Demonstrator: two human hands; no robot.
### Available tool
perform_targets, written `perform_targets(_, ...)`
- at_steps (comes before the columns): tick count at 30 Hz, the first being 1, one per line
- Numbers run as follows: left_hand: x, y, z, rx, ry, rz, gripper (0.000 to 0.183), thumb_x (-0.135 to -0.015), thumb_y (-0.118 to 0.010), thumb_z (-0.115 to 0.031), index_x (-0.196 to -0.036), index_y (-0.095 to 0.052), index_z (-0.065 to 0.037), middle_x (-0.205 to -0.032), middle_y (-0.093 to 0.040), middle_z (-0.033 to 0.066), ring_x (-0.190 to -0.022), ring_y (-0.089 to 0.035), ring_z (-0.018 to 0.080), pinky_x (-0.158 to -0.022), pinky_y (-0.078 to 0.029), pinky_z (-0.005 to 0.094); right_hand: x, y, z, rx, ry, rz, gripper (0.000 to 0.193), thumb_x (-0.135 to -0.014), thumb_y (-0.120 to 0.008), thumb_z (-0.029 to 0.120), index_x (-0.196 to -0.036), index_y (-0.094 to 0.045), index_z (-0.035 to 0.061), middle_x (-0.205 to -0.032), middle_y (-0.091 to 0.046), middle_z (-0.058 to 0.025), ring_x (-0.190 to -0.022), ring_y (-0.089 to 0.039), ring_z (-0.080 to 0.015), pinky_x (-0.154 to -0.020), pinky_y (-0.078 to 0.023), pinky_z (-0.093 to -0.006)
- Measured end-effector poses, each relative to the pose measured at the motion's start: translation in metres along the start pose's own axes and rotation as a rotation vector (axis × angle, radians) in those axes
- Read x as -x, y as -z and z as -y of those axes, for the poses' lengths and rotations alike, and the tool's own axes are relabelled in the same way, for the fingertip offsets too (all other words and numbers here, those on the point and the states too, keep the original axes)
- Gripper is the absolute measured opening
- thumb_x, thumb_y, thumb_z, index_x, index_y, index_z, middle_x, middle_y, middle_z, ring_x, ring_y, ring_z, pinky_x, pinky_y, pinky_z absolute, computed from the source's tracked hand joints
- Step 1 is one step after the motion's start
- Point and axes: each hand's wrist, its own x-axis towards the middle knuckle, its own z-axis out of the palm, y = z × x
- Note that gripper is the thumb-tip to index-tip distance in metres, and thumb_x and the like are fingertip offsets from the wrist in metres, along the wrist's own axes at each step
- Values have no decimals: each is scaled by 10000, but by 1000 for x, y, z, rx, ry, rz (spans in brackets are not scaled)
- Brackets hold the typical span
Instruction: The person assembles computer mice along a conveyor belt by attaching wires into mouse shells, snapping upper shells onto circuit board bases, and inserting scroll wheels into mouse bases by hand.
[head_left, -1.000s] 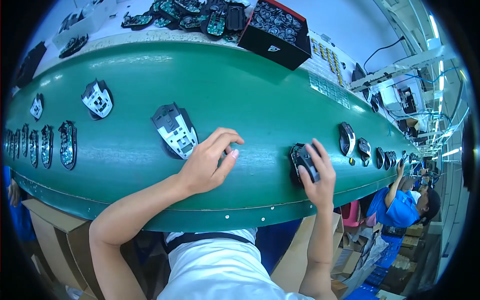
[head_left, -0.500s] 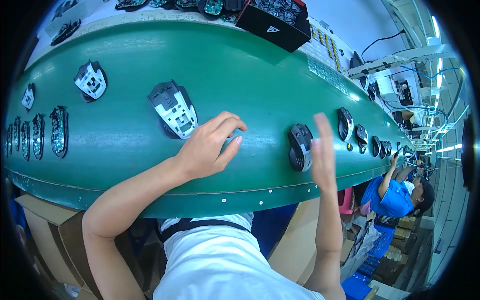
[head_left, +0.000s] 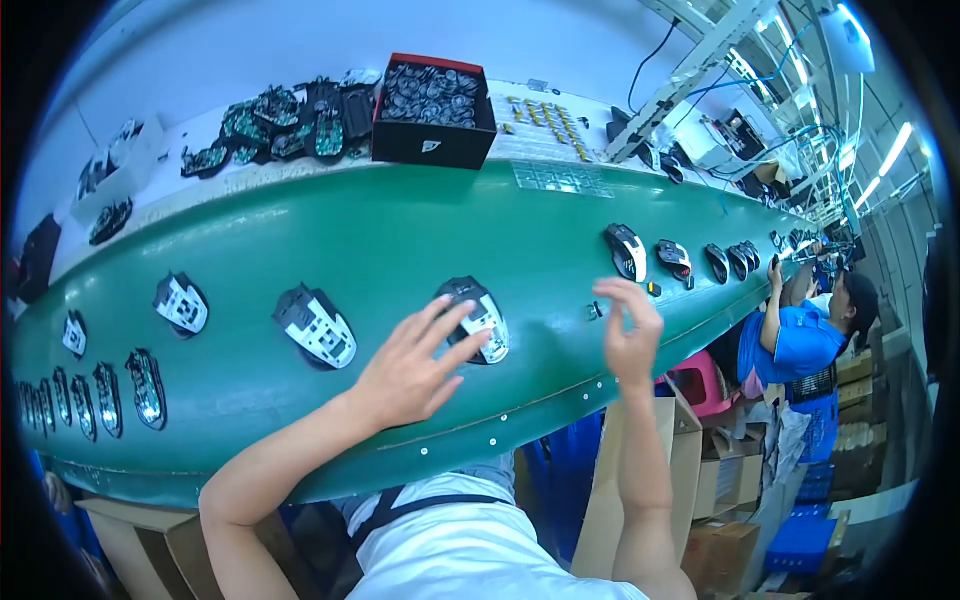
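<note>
My left hand [head_left: 408, 372] reaches over a computer mouse shell [head_left: 492, 338], black with a white inner part. Its fingers are spread, some across the near left side of the shell; whether they press on it I cannot tell. To the right, my right hand [head_left: 632, 335] hovers above the green belt, fingers curved and thumb apart, with nothing seen in it. Beside its fingertips is a small dark part [head_left: 596, 311], too small to name. Left of my left hand lies another open shell [head_left: 316, 327] with a white inner frame.
More shells [head_left: 182, 304] and several circuit-board halves [head_left: 147, 390] lie on the green belt [head_left: 400, 220] at left. Mice [head_left: 626, 252] line its right side beside a yellow-black piece [head_left: 654, 289]. Behind stands a black box [head_left: 430, 148] of round parts. A co-worker [head_left: 795, 335] sits far right.
The view has tilted up and shifted. A mouse shell that was beside my right hand now appears farther left, under my left fingers. My left fingers have spread; the right ones have curled.
</note>
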Motion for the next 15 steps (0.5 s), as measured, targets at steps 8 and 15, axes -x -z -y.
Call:
perform_targets(8, -56, -21, 21, -47, 68, 305, 658, -869, -703, -498, -1417, -546, -170, -1547, -396, 167, -1460, -300, 436, -1182, -244, 593, 33, 38, -79, 35, -459, 136, 469, -844, -699, 80, -1309, -634, 98, -1258, -639, -142, -1004, -676, -246, -735, -544, -356)
perform_targets(15, -51, -33, 8, -287, 8, 75, 734, -779, -725, -615, -1342, -591, -163, -1326, -538, 137, -1225, -474, 366, -962, -396, 493, 53, 32, -172, 371, -446, -29, 584, -862, -716, 164, -1415, -547, 83, -1397, -535, -191, -1233, -529, -387, -1048, -421, -486)
